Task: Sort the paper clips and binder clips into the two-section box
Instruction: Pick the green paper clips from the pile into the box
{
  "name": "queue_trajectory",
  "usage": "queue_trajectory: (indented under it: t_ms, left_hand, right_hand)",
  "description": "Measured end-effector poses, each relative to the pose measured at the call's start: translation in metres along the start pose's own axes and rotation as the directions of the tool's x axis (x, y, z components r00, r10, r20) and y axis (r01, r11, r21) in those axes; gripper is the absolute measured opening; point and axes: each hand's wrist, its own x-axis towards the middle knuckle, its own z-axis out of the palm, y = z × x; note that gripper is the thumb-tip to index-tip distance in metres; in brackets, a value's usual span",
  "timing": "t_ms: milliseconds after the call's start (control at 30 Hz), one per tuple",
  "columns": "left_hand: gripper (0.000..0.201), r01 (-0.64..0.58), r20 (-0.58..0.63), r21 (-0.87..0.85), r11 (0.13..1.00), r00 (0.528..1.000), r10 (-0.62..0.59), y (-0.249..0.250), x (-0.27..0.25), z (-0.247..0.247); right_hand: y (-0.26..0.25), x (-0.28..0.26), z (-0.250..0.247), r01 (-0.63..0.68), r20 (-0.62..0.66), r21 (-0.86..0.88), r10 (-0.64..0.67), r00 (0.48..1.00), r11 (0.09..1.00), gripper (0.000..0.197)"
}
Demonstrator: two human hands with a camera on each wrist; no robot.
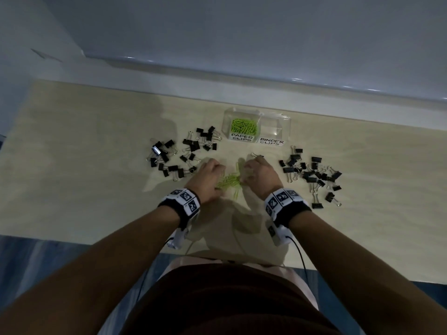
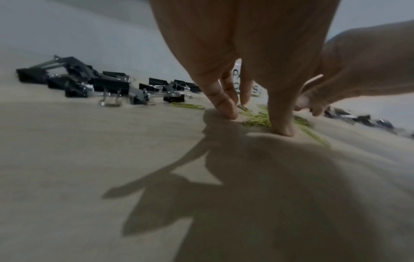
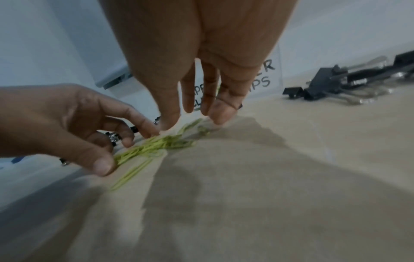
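Both forearms are extended forward, bare, and each wrist is wrapped in a dark band carrying black-and-white markers. The left hand [image 1: 208,175] is held palm down with fingers pointed downward; its fingertips [image 2: 228,109] and thumb are set against the surface, slightly spread. The right hand [image 1: 259,174] is positioned just beside it, palm down, fingers [image 3: 220,113] extended downward and loosely parted. The two hands are angled toward each other, fingertips near.

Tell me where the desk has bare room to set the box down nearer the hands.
Bare wood lies near the desk's front edge, before the left binder clips, and likewise before the right binder clips. Between the left hand and right hand loose paper clips crowd it.
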Motion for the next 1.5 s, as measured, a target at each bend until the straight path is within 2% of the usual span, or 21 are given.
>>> queue_trajectory:
  t_ms: [100,167,267,400,600,700,800,967,1067,1133,1200,1300,1367,1433,1500]
  left_hand:
    - [0.059,0.018,-0.039,-0.084,0.996,0.999,-0.021,0.003,0.004,-0.004]
    - [0.058,0.008,-0.049,-0.077,0.997,0.999,-0.012,0.005,0.004,-0.003]
    - [0.058,0.029,-0.034,-0.051,0.998,0.999,-0.03,0.009,0.003,0.0]
    - [0.033,0.084,-0.045,-0.124,0.989,0.995,-0.09,0.014,0.004,0.003]
    - [0.021,0.092,-0.014,-0.14,0.986,0.995,-0.095,0.018,0.007,0.001]
    - [0.016,0.071,-0.02,-0.106,0.992,0.997,-0.073,0.02,0.009,0.0]
    - [0.015,0.06,-0.02,-0.111,0.992,0.998,-0.063,0.022,0.012,-0.003]
    - [0.011,0.091,-0.042,-0.265,0.96,0.993,-0.106,0.021,0.023,-0.019]
    - [0.012,0.098,-0.075,-0.37,0.924,0.988,-0.135,0.025,0.037,-0.04]
    - [0.011,0.095,-0.126,-0.411,0.907,0.979,-0.16,0.03,0.051,-0.059]
    - [0.01,0.088,-0.192,-0.435,0.896,0.963,-0.188,0.037,0.065,-0.08]
    - [0.009,0.093,-0.291,-0.412,0.906,0.929,-0.228,0.046,0.09,-0.104]
    - [0.012,0.121,-0.303,-0.414,0.902,0.916,-0.262,0.052,0.103,-0.11]
    - [0.021,0.135,-0.276,-0.402,0.905,0.925,-0.26,0.053,0.112,-0.109]
    - [0.032,0.112,-0.259,-0.367,0.924,0.941,-0.217,0.051,0.111,-0.104]
  right_hand:
    - [-0.002,0.002,-0.009,0.034,0.154,-0.131,-0.014,0.988,0.991,0.081]
    - [-0.005,0.0,-0.01,0.106,0.221,-0.201,-0.06,0.973,0.974,0.091]
    - [-0.013,-0.001,-0.006,0.181,0.251,-0.258,-0.115,0.961,0.949,0.082]
    - [-0.017,-0.004,-0.001,0.248,0.225,-0.275,-0.189,0.956,0.929,0.047]
    - [-0.01,-0.012,-0.01,0.174,0.151,-0.168,-0.149,0.977,0.97,0.023]
    - [-0.003,-0.014,-0.013,0.098,0.145,-0.135,-0.079,0.986,0.986,0.015]
    - [0.009,-0.014,-0.015,0.002,0.109,-0.015,-0.001,0.994,1.0,0.01]
    - [0.009,-0.005,-0.037,-0.156,0.003,0.219,0.16,0.987,0.963,0.009]
    - [-0.002,0.019,-0.064,-0.154,-0.095,0.298,0.19,0.977,0.942,0.009]
    - [-0.012,0.041,-0.082,-0.109,-0.179,0.265,0.16,0.971,0.958,0.01]
    - [-0.022,0.063,-0.094,-0.108,-0.207,0.199,0.15,0.967,0.974,0.012]
    - [-0.036,0.089,-0.101,-0.15,-0.155,0.077,0.161,0.975,0.986,0.012]
    - [-0.04,0.097,-0.102,-0.158,-0.106,-0.005,0.156,0.982,0.987,0.018]
    - [-0.038,0.095,-0.101,-0.143,-0.109,0.013,0.144,0.984,0.99,0.026]
    - [-0.03,0.083,-0.098,-0.121,-0.181,0.116,0.14,0.973,0.986,0.025]
